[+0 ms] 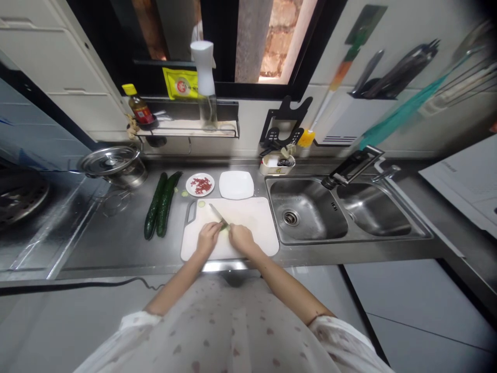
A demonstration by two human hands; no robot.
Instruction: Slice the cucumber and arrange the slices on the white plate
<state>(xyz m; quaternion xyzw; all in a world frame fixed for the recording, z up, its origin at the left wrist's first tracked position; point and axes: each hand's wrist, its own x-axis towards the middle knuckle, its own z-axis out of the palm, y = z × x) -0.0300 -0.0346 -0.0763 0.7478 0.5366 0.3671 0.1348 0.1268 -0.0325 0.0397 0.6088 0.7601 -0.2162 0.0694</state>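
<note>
Over the white cutting board, my right hand is closed around the handle of a knife, whose blade points to the far left. My left hand is beside the blade with its fingers pinched together; what they grip is too small to make out. A little pale green, like cut cucumber, shows between the hands under the blade. One round cucumber slice lies at the board's far left corner. Two whole dark green cucumbers lie side by side on the counter left of the board.
Behind the board are a small plate with chopped red bits and a white square plate. Cucumber scraps lie near them. A double sink adjoins the board's right. A lidded steel pot stands far left, below a shelf holding bottles.
</note>
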